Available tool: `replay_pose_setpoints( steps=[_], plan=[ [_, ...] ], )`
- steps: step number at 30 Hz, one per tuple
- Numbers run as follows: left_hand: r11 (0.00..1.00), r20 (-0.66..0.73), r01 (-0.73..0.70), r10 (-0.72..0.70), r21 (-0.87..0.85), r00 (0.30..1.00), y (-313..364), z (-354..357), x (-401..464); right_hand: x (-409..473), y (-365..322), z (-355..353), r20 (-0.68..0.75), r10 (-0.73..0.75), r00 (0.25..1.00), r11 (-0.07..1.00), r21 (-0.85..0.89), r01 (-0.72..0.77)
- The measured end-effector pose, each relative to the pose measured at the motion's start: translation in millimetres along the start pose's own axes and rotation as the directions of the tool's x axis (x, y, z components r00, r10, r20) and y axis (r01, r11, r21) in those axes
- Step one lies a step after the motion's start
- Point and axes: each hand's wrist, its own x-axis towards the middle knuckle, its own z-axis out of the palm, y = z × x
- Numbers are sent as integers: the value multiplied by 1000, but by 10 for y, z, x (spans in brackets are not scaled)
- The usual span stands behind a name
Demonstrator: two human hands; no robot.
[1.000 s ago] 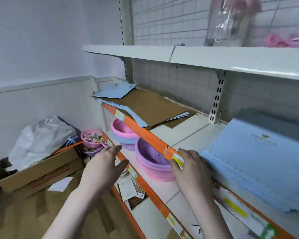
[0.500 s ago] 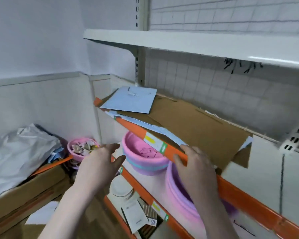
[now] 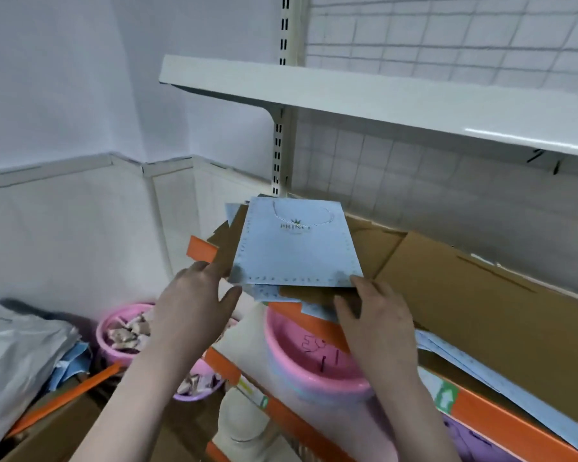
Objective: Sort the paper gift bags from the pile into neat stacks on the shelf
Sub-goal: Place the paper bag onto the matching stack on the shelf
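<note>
Orange-edged shelf (image 3: pixel 474 406), "PRINCE" blue gift bag (image 3: pixel 296 245)

— Where am I working here?

— I'd call it a shop, or its stockroom. I'm facing metal retail shelving: a white shelf (image 3: pixel 364 98) on brackets hooked into a slotted upright (image 3: pixel 277 155), with a wire grid back panel (image 3: pixel 447 31).

— Anything else?

— The shelf edges carry orange price strips (image 3: pixel 488 415) with labels. Stock lies about: stacked pink basins (image 3: pixel 311 368), flattened cardboard (image 3: pixel 481 295), and light blue gift bags (image 3: pixel 297 248).
</note>
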Motion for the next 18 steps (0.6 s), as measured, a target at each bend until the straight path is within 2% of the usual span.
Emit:
replay_pose_setpoints(
  steps=[3,9,14,18],
  plan=[
    [999,30,-33,33,-3,999,-55,166,409,258,-63,172,-14,27,1000,999,-28,-27],
    [985,129,-154,143,80,981,35,427,1028,676,-116,452,64,121,991,978,-178,-108],
    [985,248,-142,115,94,962,74,675,1303,755,-78,617,-48,131,990,967,-216,-138],
    [993,191,-114,106,33,976,103,761,1334,728,-114,622,-26,155,988,968,-196,-157]
  ],
)
